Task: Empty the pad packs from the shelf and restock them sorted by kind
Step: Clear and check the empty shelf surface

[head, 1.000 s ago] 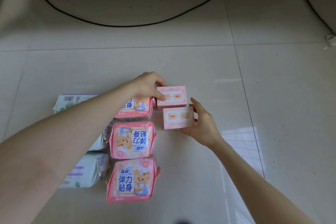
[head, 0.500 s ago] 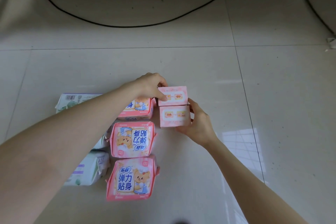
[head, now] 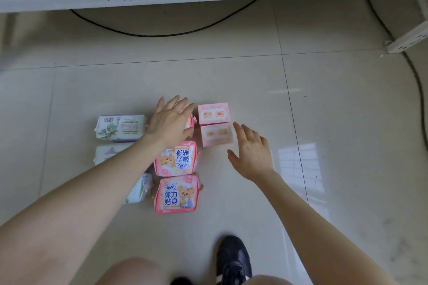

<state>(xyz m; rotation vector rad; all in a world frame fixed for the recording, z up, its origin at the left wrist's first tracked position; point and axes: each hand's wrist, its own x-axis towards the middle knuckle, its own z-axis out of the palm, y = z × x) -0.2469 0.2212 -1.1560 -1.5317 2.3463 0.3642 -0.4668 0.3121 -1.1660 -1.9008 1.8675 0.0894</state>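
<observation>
Head view: three sorted columns of packs lie on the floor [head: 324, 104]. The right hand [head: 251, 152], fingers spread and holding nothing, hovers just right of the two small pink boxes [head: 215, 124], stacked near-to-far. The left hand [head: 170, 120], also spread and empty, covers the farthest pink pack [head: 190, 121], nearer that column [head: 177, 177].

Left hand [head: 170, 122] and right hand [head: 251, 154], both palm down, fingers spread, forearms extended forward, grasping nothing.
</observation>
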